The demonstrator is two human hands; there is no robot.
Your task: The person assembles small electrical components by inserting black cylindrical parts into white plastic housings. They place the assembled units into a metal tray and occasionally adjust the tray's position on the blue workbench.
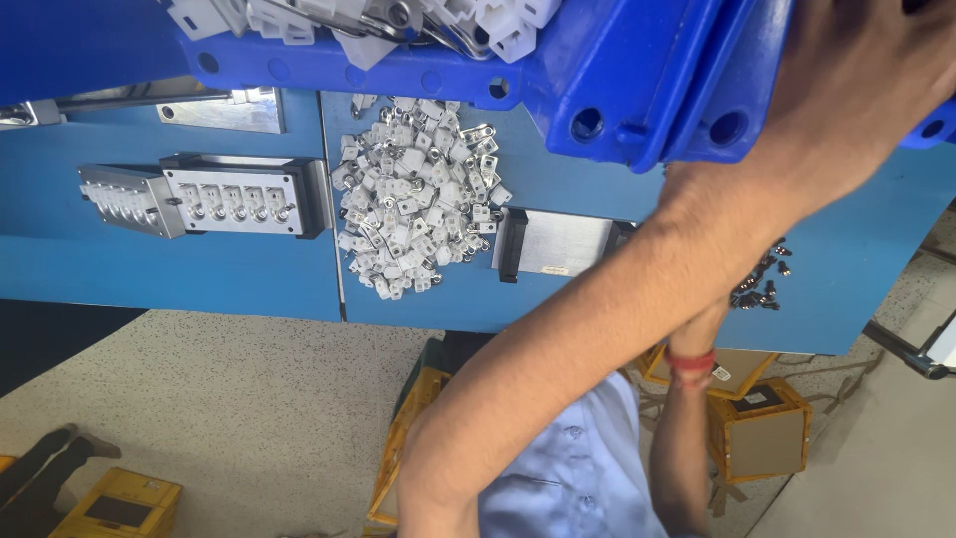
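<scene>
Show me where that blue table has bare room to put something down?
Bare blue table lies below the metal fixture block, and between the pile of white parts and the crate. It is crowded around the pile, the metal plate and the forearm.

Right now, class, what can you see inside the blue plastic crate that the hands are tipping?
Inside the blue plastic crate, white plastic pieces and a few metal clips show at its rim. The picture's top edge cuts off the rest. One hand grips its side.
</scene>
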